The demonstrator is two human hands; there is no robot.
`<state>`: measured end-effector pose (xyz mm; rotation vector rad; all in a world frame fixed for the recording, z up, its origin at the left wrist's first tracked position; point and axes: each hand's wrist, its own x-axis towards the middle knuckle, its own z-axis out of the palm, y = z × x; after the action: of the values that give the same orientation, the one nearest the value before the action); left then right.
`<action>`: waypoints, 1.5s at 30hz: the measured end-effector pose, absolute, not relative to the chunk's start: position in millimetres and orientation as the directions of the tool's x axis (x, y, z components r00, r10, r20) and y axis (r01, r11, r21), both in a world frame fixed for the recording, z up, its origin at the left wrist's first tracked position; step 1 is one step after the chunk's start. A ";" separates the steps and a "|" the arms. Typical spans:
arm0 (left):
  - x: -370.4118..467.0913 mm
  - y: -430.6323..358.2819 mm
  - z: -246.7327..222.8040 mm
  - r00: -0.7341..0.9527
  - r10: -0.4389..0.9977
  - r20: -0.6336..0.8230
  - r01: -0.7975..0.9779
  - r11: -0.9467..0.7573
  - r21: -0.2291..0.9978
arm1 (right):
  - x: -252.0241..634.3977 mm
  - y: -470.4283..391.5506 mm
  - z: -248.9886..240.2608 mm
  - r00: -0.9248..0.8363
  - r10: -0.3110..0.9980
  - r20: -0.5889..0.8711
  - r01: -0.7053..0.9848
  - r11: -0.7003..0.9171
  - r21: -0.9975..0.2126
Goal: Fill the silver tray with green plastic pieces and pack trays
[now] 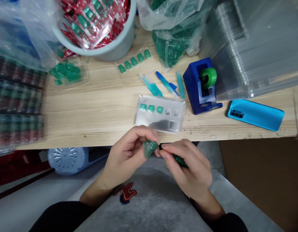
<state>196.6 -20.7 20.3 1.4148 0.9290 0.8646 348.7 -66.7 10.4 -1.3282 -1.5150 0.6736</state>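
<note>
Green blocks (151, 108) fill three tray (155, 100) hollows (two alongside look bare); the left hand (127, 154) holds a translucent piece (149, 148), the right hand (193, 166) a dark-green object (180, 160).

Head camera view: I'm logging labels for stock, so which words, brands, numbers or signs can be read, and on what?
No text is readable.
Blue phone: no legible brand.
Tape dispenser: no legible lettering.
Red packets, stacked packs: any print too small or blurred.

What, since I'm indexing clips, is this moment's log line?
left hand: holding green piece; right hand: holding slim dark item; tray: three green squares; tape dispenser: beside tray
</note>
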 end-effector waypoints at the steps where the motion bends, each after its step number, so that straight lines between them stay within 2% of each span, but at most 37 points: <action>1: 195.6 -20.8 20.5 0.416 0.909 -0.015 0.057 -0.010 0.998 | 349.1 -66.2 11.2 0.070 0.943 0.325 0.438 0.264 -0.859; 7: 192.2 -23.3 20.8 0.412 0.910 0.048 0.134 -0.113 0.984 | 351.0 -64.9 19.5 -0.048 0.895 0.444 0.662 0.361 -0.656; 12: 190.9 -26.2 18.2 0.398 0.903 0.160 0.258 -0.278 0.925 | 350.2 -66.5 22.8 -0.121 0.866 0.486 0.754 0.398 -0.522; 17: 189.7 -28.5 14.4 0.441 0.876 0.195 0.395 -0.385 0.834 | 351.7 -67.2 19.3 -0.168 0.870 0.464 0.802 0.395 -0.449; 21: 191.8 -27.3 15.5 0.520 0.834 0.187 0.423 -0.442 0.791 | 353.8 -65.1 16.2 -0.188 0.876 0.444 0.797 0.400 -0.452; 28: 195.6 -32.4 10.2 0.358 0.889 0.285 0.413 -0.425 0.805 | 356.7 -62.4 22.2 -0.255 0.802 0.540 0.762 0.510 -0.398; 30: 193.3 -32.0 5.8 0.314 0.903 0.292 0.384 -0.402 0.831 | 358.6 -62.9 23.5 -0.257 0.805 0.535 0.736 0.522 -0.431; 32: 191.4 -29.1 2.8 0.281 0.915 0.290 0.287 -0.369 0.884 | 360.5 -64.1 23.5 -0.188 0.865 0.466 0.673 0.459 -0.580; 34: 191.1 -25.1 2.4 0.262 0.926 0.270 0.124 -0.310 0.943 | 362.1 -65.5 23.3 -0.075 0.934 0.350 0.556 0.331 -0.762; 36: 192.3 -21.6 4.2 0.259 0.936 0.239 -0.011 -0.245 0.969 | 362.8 -66.1 23.4 0.006 0.966 0.259 0.423 0.232 -0.876; 40: 194.9 -19.8 7.7 0.253 0.946 0.203 -0.007 -0.208 0.978 | 360.5 -64.0 25.0 0.017 0.974 0.225 0.286 0.210 -0.935; 45: 195.8 -21.0 6.6 0.313 0.927 0.208 0.057 -0.237 0.970 | 356.8 -60.8 26.5 -0.023 0.976 0.216 0.308 0.212 -0.927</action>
<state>195.8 -21.0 6.6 1.5752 0.9240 1.0855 356.8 -60.8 26.5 -1.2679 -1.5211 0.8708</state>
